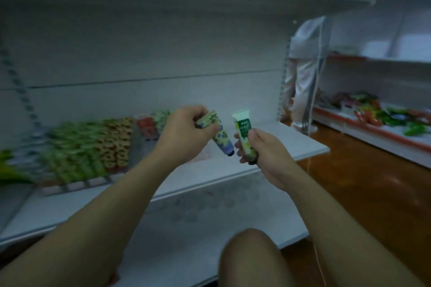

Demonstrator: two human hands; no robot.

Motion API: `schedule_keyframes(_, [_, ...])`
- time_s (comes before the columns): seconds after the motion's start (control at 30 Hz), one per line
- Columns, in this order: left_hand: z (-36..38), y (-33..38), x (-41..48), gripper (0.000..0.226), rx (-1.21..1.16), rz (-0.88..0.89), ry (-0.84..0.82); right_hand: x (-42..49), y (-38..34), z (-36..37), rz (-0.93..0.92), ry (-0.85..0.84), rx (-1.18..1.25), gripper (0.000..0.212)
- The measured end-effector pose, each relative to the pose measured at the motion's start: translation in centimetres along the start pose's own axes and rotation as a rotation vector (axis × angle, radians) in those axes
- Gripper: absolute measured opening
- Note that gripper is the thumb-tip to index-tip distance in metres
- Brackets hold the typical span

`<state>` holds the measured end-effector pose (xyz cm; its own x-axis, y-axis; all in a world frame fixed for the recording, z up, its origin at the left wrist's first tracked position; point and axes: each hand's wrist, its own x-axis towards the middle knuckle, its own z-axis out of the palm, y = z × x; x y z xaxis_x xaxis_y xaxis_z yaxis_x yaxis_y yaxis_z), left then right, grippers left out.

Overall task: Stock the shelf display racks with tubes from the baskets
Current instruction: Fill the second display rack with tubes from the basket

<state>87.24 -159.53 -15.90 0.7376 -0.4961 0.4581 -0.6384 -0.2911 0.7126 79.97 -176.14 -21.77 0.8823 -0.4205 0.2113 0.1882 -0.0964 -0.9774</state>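
1. Pinching a blue floral tube (221, 140) in the left hand (182, 133), thumb and fingers curled round the crimped end, dark cap angled down toward the near right.
2. Clutching a white-and-green tube (242, 128) in the right hand (268, 154), wrapped low near the cap, crimp sticking straight up.
3. Holding both in the air over the bare right stretch of the shelf (291, 140), close together but not touching (comparing labels, at a guess, before picking a row).
4. Keeping the printed faces turned up toward the head, which fits that guess.
5. Further left on the same shelf: a display rack (88, 147) packed with rows of green, then yellow-and-red tubes, plus a few red tubes (145, 127) at the far end. Sorted by design, so probably worth matching each one before slotting it in.
6. Looks partway done, judging by all that bare board to the right of the rack.
7. Can't spot any basket anywhere in view.
8. Crouching low, going by the bare knee (251, 254) at the near edge.
9. Far right: another person (303, 65) in white, beside a second shelf unit (373, 134) loaded with blurry colourful packets.
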Motion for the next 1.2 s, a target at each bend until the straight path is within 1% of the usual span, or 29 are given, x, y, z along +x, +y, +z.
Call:
schedule_keyframes(0.1, [-4.2, -2.4, 0.0, 0.013, 0.025, -0.047, 0.076, 2.4, -2.1, 3.4, 0.046, -0.133, 0.122, 0.028])
schedule_keyframes(0.17, [-6.4, -4.1, 0.1, 0.014, 0.039, -0.076, 0.120, 4.0, -3.3, 5.2, 0.068, -0.215, 0.153, 0.022])
schedule_keyframes(0.23, [-8.0, -5.8, 0.3, 0.015, 0.062, -0.086, 0.158, 5.7, -4.2, 6.8, 0.068, -0.280, 0.122, 0.015])
schedule_keyframes(0.33, [-9.4, -7.4, 0.8, 0.018, 0.106, -0.103, 0.196, 8.2, -4.3, 8.6, 0.059, -0.321, 0.027, 0.018])
schedule_keyframes(0.43, [-9.7, -8.4, 1.9, 0.019, 0.193, -0.111, 0.209, 10.3, -3.5, 9.9, 0.040, -0.363, -0.033, 0.015])
schedule_keyframes(0.5, [-9.5, -8.8, 2.8, 0.017, 0.268, -0.112, 0.187, 11.5, -2.7, 10.3, -0.014, -0.331, -0.114, 0.016])
schedule_keyframes(0.6, [-9.0, -9.4, 4.5, 0.016, 0.390, -0.102, 0.143, 13.2, -1.7, 10.4, -0.107, -0.262, -0.250, 0.009])
schedule_keyframes(0.7, [-8.2, -10.2, 6.6, 0.015, 0.511, -0.050, 0.093, 15.5, -0.7, 10.0, -0.187, -0.214, -0.363, 0.019])
schedule_keyframes(0.8, [-6.9, -11.1, 8.9, 0.015, 0.576, -0.007, 0.039, 17.8, 0.5, 9.3, -0.289, -0.132, -0.466, 0.021])
schedule_keyframes(0.9, [-5.3, -12.3, 11.3, 0.014, 0.711, 0.066, 0.012, 19.6, 1.9, 9.2, -0.357, -0.087, -0.513, 0.022])
schedule_keyframes(0.97, [-4.7, -12.9, 12.7, 0.014, 0.798, 0.115, 0.002, 20.4, 2.9, 9.3, -0.366, -0.103, -0.546, 0.019])
schedule_keyframes(1.07, [-4.2, -14.2, 14.2, 0.020, 0.820, 0.115, -0.022, 21.3, 3.9, 9.6, -0.376, -0.172, -0.487, 0.017])
schedule_keyframes(1.2, [-3.4, -16.4, 15.0, 0.024, 0.861, 0.095, -0.080, 22.3, 4.7, 10.7, -0.523, -0.163, -0.531, 0.016])
